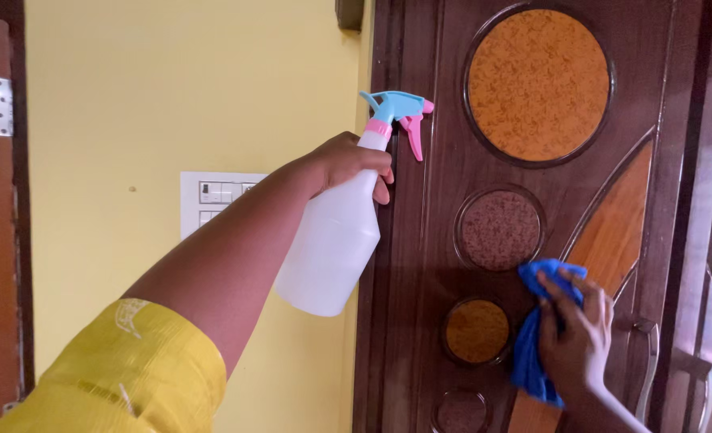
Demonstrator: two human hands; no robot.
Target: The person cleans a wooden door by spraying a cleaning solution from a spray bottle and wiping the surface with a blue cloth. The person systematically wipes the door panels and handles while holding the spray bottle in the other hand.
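My left hand is raised and grips the neck of a white spray bottle with a blue and pink trigger head; its nozzle points right at the door. My right hand presses a blue cloth flat against the dark brown wooden door, beside the round textured inlays. A small brown inlay sits just above the cloth, an orange one just to its left.
A large round orange inlay is at the top of the door. A metal door handle lies right of my right hand. A white switch plate hangs on the yellow wall. Another wooden panel with a hinge stands far left.
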